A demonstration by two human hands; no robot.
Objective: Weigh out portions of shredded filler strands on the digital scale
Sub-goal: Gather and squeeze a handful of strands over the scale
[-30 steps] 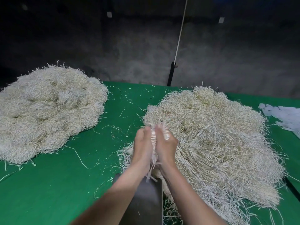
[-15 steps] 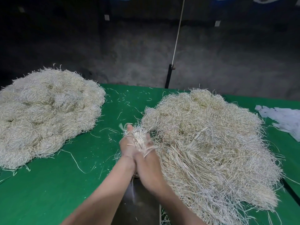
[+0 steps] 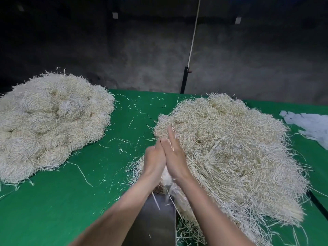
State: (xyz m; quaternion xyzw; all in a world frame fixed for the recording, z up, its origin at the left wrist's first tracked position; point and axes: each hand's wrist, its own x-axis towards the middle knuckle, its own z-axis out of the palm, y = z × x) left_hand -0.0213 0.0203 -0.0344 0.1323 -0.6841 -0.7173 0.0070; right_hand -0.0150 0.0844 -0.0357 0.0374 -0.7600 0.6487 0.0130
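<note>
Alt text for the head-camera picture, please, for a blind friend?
A left hand and right hand press a small wad of strands between their palms above a grey metal pan. A large left pile and right pile of strands lie on a green table.

You stand at a wide green worktop (image 3: 53, 201). Behind it is a rough grey wall (image 3: 248, 68), dark near the top. A black post (image 3: 184, 80) stands at the far edge, with a white cord (image 3: 194, 32) running up from it. Small white squares (image 3: 115, 15) sit high on the wall.
</note>
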